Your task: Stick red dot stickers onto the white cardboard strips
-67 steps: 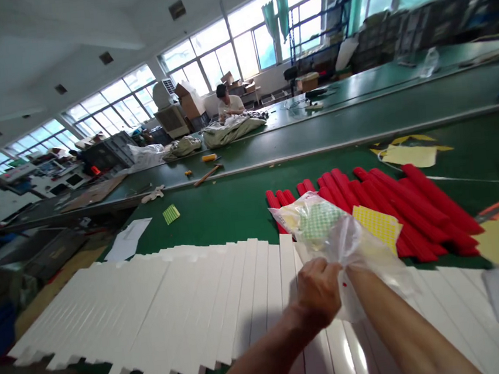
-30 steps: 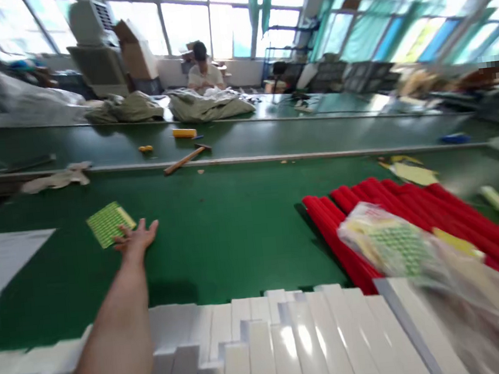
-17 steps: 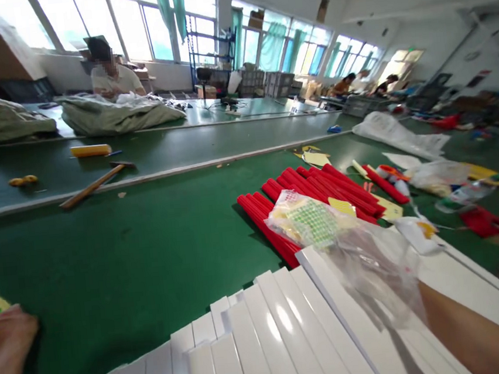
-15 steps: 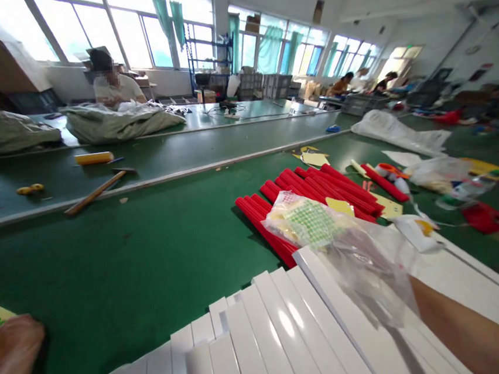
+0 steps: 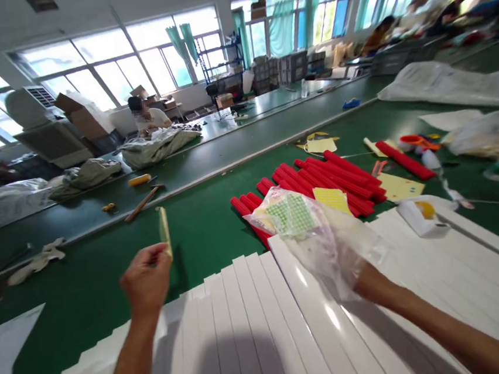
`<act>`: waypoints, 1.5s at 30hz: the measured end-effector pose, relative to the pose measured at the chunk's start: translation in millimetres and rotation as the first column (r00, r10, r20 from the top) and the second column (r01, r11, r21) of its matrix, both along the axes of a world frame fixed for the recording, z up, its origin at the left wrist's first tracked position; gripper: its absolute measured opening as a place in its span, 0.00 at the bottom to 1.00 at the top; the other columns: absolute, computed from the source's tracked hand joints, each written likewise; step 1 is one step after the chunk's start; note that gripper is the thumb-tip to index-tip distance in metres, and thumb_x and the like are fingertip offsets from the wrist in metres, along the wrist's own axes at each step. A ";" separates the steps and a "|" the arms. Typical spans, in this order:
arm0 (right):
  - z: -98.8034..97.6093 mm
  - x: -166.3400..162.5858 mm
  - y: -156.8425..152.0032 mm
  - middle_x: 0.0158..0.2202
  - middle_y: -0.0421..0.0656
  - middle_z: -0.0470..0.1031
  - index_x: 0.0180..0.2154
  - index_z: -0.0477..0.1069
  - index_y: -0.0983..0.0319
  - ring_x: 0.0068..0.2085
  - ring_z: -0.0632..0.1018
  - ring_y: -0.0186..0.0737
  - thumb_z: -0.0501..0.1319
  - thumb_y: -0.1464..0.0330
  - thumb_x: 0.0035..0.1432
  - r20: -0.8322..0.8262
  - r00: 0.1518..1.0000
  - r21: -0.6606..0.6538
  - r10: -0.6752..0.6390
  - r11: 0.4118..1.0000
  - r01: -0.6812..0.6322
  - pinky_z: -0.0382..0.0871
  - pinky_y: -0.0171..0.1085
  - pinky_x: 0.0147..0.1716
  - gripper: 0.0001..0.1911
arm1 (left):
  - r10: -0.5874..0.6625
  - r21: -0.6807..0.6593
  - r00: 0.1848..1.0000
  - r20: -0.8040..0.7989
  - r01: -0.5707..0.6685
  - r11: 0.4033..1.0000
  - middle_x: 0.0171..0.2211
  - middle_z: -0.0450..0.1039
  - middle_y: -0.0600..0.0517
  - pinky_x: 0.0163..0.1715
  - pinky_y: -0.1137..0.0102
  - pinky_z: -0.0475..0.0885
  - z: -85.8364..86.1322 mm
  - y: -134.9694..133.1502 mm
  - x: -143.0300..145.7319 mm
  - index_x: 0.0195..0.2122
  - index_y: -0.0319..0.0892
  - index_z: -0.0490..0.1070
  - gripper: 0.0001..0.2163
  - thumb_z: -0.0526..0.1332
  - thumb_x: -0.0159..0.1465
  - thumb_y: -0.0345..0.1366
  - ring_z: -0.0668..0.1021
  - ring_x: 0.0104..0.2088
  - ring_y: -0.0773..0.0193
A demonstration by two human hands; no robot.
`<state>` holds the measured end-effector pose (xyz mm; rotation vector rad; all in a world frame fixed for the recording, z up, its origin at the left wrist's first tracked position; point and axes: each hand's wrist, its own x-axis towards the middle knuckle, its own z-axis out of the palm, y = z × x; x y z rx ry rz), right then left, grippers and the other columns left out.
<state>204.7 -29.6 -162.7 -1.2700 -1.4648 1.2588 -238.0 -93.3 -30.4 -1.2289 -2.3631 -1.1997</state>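
My left hand (image 5: 147,279) is closed in a pinch on a thin yellowish sticker sheet (image 5: 165,227), seen nearly edge-on above the green table. My right hand (image 5: 349,262) reaches into a clear plastic bag (image 5: 330,250), and the cloudy film hides its fingers. A sheet of green dot stickers (image 5: 294,215) shows through the far end of the bag. Under and beyond the bag lie several red ribbed tubes (image 5: 302,182). A yellow sticker sheet (image 5: 332,199) rests on those tubes. Long white strips (image 5: 238,305) lie side by side beneath both arms.
A white tape dispenser (image 5: 420,220) stands on the strips at the right. Farther off lie a hammer (image 5: 143,204), a yellow roll (image 5: 139,180) and a white glove (image 5: 38,261). A white paper (image 5: 12,351) is at the left. A person (image 5: 151,117) sits across the tables.
The view has swung left. My left hand has moved farther over the table with its sticker sheet, which now stands edge-on. My right hand is still at the plastic bag.
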 end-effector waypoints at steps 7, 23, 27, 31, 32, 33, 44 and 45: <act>54.1 78.7 -46.9 0.46 0.51 0.78 0.43 0.77 0.59 0.49 0.76 0.57 0.52 0.44 0.58 -0.246 0.922 -0.182 0.299 0.920 -0.347 0.71 0.53 0.49 0.29 | -0.743 -0.105 0.511 -0.432 0.790 0.604 0.25 0.68 0.52 0.31 0.67 0.66 -8.2 -53.6 301.0 0.30 0.41 0.69 0.07 0.54 0.61 0.24 0.70 0.28 0.65; 32.0 176.4 -28.4 0.37 0.46 0.80 0.45 0.71 0.62 0.33 0.81 0.47 0.66 0.68 0.51 -0.586 0.800 -0.481 0.130 0.738 -0.473 0.75 0.43 0.33 0.18 | -0.506 -0.298 0.684 -0.526 0.409 0.862 0.52 0.70 0.40 0.47 0.51 0.66 -73.9 20.5 386.0 0.57 0.43 0.64 0.23 0.62 0.60 0.33 0.71 0.51 0.47; 29.0 139.7 -18.9 0.37 0.43 0.80 0.48 0.68 0.62 0.33 0.80 0.42 0.63 0.69 0.52 -0.546 0.798 -0.428 0.256 0.734 -0.528 0.73 0.39 0.32 0.20 | -0.475 -0.422 0.726 -0.497 0.276 0.864 0.38 0.75 0.44 0.39 0.60 0.68 -88.2 57.3 360.4 0.46 0.39 0.72 0.13 0.55 0.61 0.24 0.76 0.39 0.54; 27.5 94.9 1.3 0.36 0.42 0.79 0.47 0.68 0.63 0.36 0.80 0.42 0.61 0.69 0.52 -0.539 0.780 -0.373 0.320 0.739 -0.561 0.73 0.40 0.36 0.18 | -0.510 -0.404 0.762 -0.399 0.353 0.843 0.27 0.73 0.48 0.34 0.64 0.67 -85.0 72.3 349.7 0.30 0.40 0.71 0.07 0.56 0.63 0.28 0.76 0.32 0.58; 26.8 85.8 6.5 0.36 0.41 0.79 0.46 0.68 0.63 0.36 0.80 0.43 0.61 0.69 0.52 -0.528 0.777 -0.357 0.343 0.740 -0.570 0.72 0.40 0.37 0.18 | -0.523 -0.379 0.760 -0.386 0.386 0.841 0.26 0.73 0.49 0.33 0.65 0.66 -82.6 73.7 348.8 0.29 0.41 0.70 0.06 0.57 0.64 0.29 0.75 0.31 0.58; 25.9 77.9 11.5 0.36 0.41 0.79 0.46 0.68 0.63 0.37 0.80 0.43 0.61 0.69 0.51 -0.505 0.782 -0.343 0.365 0.747 -0.570 0.72 0.40 0.37 0.18 | -0.537 -0.353 0.756 -0.375 0.419 0.837 0.26 0.73 0.49 0.33 0.65 0.66 -80.0 74.6 348.1 0.30 0.42 0.70 0.06 0.57 0.64 0.31 0.75 0.31 0.58; 21.6 24.3 58.5 0.23 0.39 0.74 0.36 0.70 0.62 0.25 0.75 0.39 0.63 0.61 0.47 -0.358 0.934 -0.358 -0.018 0.926 -0.119 0.69 0.37 0.26 0.15 | -0.588 -0.218 0.678 -0.441 0.555 0.803 0.23 0.71 0.53 0.27 0.66 0.62 -70.6 78.8 339.2 0.33 0.42 0.66 0.05 0.55 0.66 0.32 0.74 0.25 0.63; 22.7 18.6 61.1 0.20 0.38 0.72 0.31 0.70 0.62 0.23 0.74 0.38 0.64 0.59 0.46 -0.321 0.947 -0.312 -0.021 0.946 -0.084 0.68 0.36 0.25 0.14 | -0.596 -0.224 0.662 -0.454 0.563 0.796 0.22 0.70 0.54 0.26 0.66 0.61 -70.6 79.0 342.9 0.32 0.43 0.66 0.04 0.55 0.66 0.32 0.73 0.24 0.62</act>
